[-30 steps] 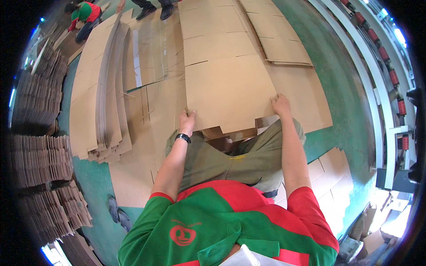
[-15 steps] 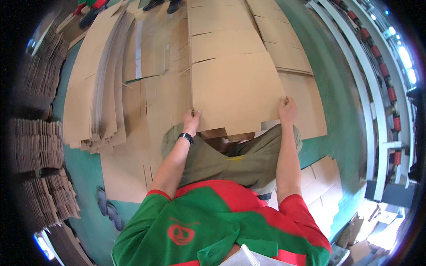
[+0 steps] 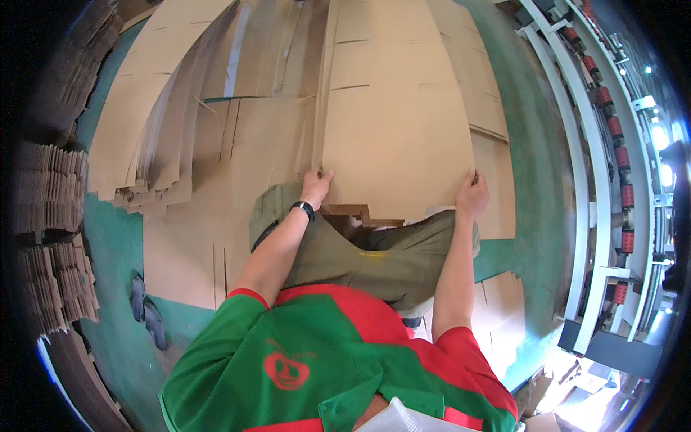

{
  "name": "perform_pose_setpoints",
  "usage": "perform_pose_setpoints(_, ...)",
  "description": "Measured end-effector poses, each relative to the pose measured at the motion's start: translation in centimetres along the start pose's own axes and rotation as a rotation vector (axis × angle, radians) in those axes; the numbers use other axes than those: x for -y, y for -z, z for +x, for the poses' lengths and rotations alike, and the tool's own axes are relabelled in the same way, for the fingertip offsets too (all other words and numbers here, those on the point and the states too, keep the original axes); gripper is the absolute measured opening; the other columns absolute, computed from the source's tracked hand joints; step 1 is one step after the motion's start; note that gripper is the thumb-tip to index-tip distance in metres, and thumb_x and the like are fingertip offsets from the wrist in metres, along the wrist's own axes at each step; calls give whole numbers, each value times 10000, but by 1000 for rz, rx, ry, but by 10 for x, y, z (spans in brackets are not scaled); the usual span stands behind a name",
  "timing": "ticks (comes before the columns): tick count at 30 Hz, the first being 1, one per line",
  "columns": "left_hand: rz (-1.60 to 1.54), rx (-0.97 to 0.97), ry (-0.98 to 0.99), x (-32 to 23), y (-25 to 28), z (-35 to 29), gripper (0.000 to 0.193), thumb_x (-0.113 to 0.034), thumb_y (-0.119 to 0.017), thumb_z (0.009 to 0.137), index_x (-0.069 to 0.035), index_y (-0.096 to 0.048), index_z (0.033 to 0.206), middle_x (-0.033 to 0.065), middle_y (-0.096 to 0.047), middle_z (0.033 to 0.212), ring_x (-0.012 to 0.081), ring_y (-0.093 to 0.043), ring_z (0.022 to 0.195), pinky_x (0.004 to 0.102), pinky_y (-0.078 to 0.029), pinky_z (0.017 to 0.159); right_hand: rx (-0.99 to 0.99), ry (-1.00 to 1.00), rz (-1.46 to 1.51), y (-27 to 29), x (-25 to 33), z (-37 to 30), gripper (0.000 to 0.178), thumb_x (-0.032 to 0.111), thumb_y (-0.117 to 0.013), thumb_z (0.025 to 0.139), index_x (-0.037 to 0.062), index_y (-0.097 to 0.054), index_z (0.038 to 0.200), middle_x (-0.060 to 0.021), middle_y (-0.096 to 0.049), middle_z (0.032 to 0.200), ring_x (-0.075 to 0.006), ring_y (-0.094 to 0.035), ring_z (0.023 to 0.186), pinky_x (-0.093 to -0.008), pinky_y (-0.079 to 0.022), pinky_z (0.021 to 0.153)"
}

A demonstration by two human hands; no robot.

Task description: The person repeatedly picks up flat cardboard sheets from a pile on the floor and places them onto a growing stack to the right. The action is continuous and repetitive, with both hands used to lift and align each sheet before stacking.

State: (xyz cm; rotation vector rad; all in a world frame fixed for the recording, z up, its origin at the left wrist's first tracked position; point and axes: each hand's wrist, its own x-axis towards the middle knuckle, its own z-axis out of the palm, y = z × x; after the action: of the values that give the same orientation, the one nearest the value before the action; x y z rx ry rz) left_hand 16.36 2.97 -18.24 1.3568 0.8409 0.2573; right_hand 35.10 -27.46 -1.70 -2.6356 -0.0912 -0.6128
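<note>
A long tan cardboard sheet (image 3: 396, 137) with short slits along its sides stretches away from my lap. My left hand (image 3: 317, 189) pinches its left edge near the close end, thumb on top. On the opposite edge my right hand (image 3: 472, 193) is closed around the border of the same sheet. Its near end, with a stepped cutout, hangs over my knees in the olive trousers (image 3: 338, 252). Fingers of both hands are partly hidden under the cardboard.
More flat cardboard (image 3: 187, 245) covers the green floor, and a leaning stack of sheets (image 3: 158, 93) stands at left. Bundled cardboard piles (image 3: 50, 187) line the far left. A pair of dark slippers (image 3: 147, 313) lies at lower left. A roller conveyor (image 3: 612, 158) runs along the right.
The sheet's far part has risen and it now bows along its length, still between both hands. My view has shifted slightly. A person's shoes at the top have mostly left the picture.
</note>
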Motion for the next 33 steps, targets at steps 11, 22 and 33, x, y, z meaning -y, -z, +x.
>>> perform_pose_setpoints(11,-37,18,1,-11,-1,-6,340,-147,-630,899,48,-589,1175,165,-673,1093,236,-634,992,351,-485,876,7,0,25,-3,0,1,328,329,-533,945,60,-689,1049,-156,-703,945,-328,-667,876,-435,-510,757)
perform_pose_setpoints(22,-14,20,-6,-6,-2,-2,302,-155,-627,929,30,-589,1164,97,-668,1069,158,-613,931,314,-494,821,-26,-12,84,-8,-3,2,310,318,-561,930,65,-699,1043,-149,-710,932,-315,-682,846,-412,-525,731)
perform_pose_setpoints(33,-183,32,22,-12,-3,-5,342,-114,-603,943,37,-525,1240,101,-654,1095,175,-618,967,319,-502,863,34,-36,80,-7,-7,8,360,336,-574,931,18,-689,1052,-172,-711,951,-316,-687,893,-394,-525,764)
